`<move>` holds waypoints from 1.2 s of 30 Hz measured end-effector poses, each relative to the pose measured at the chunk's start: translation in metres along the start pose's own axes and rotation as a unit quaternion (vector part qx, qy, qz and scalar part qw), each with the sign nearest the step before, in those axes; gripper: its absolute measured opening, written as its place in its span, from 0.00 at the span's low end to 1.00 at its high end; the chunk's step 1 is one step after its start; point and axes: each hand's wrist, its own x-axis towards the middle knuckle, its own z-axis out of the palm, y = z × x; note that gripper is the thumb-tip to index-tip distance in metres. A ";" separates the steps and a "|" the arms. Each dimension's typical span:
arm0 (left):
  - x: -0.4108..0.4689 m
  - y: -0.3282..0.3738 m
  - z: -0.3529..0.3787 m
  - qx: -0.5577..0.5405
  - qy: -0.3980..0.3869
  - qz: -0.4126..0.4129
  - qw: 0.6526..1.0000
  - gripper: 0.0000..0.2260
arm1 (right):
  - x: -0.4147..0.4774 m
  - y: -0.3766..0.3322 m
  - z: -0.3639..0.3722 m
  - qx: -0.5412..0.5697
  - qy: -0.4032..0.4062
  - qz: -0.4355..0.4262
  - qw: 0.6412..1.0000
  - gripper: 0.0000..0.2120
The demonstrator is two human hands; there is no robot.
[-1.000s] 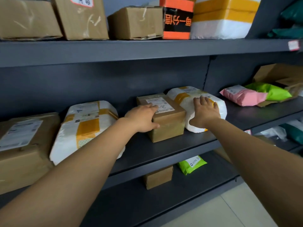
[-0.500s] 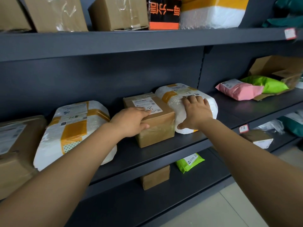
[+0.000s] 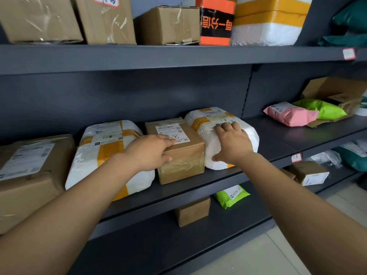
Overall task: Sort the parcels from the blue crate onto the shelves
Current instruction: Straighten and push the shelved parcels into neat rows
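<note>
Fingers (image 3: 168,140) of the left hand (image 3: 149,153) lie straight across the label on top of a brown cardboard box (image 3: 184,163), with the thumb against its front face. Those of the right hand (image 3: 233,145) are spread flat over a white foam-wrapped parcel (image 3: 249,135) banded with yellow tape, thumb on its near end. Neither hand lifts anything.

Both parcels sit on the middle shelf (image 3: 278,144), touching side by side. A second foam-wrapped parcel (image 3: 107,149) lies close on the box's left.

These two look as good as placed, with only a last nudge into line and letting go left. Further along the shelf are a pink mailer (image 3: 290,116) and a green mailer (image 3: 321,110), and the top shelf (image 3: 178,56) carries a row of boxes, so much sorting seems done. The blue crate is out of view, so what remains in it cannot be told.
</note>
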 end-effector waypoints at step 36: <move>-0.166 -0.032 -0.124 0.002 -0.129 -0.166 0.978 0.24 | -0.081 -0.093 -0.176 0.029 -0.249 -0.091 0.964 0.35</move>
